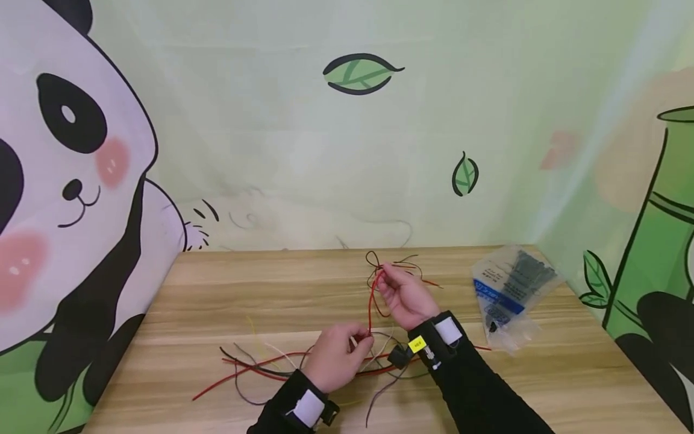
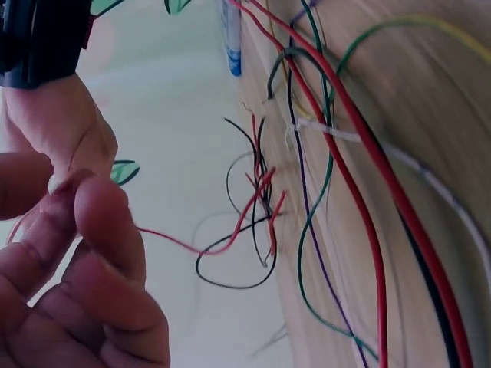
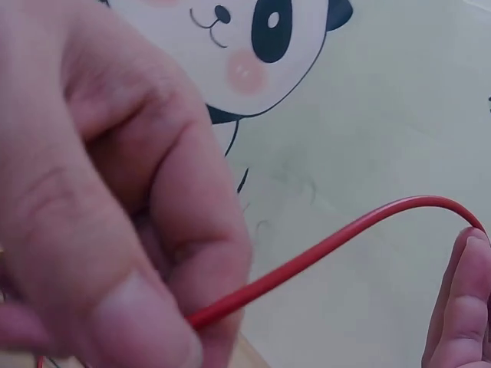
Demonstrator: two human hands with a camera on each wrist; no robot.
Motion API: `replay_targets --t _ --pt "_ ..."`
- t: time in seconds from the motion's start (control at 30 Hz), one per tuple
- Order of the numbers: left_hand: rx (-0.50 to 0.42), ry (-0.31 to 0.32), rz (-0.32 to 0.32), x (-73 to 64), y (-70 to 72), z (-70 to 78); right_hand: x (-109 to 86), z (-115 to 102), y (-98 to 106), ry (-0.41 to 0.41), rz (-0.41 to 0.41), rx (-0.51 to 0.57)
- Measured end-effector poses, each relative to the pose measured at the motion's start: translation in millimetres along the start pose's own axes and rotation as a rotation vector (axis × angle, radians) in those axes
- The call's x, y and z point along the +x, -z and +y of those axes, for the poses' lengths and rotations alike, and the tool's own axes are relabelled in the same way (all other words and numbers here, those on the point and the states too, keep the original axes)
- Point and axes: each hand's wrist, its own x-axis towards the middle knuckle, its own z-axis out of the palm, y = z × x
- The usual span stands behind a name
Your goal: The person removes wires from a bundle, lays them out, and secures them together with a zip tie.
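A thin red wire (image 1: pixel 371 310) runs up between the two hands. My left hand (image 1: pixel 338 354) pinches its lower part between thumb and fingertips, low over the table. Higher and farther off, my right hand (image 1: pixel 406 295) grips the upper part at its fingertips. In the right wrist view the red wire (image 3: pixel 307 259) leaves the left hand (image 3: pixel 130 192) and arches to the right hand's fingers (image 3: pixel 468 284) at the edge. The left wrist view has the left hand (image 2: pixel 84 299) close up, its curled fingers hiding part of the wire.
Loose red, black, green, purple and white wires (image 1: pixel 260 372) lie spread below the hands. A looser bundle of black and red wires (image 1: pixel 373 260) lies at the table's back edge. A clear plastic bag (image 1: pixel 499 295) with dark contents stands right. A printed cloth backs the wooden table (image 1: pixel 190 313).
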Motion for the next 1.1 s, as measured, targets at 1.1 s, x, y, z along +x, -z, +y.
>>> replay_targets --t 1.1 --pt "0.067 -0.094 0.116 -4.8 2.5 17.5 -37.1 34.0 13.8 0.163 -0.143 -0.459"
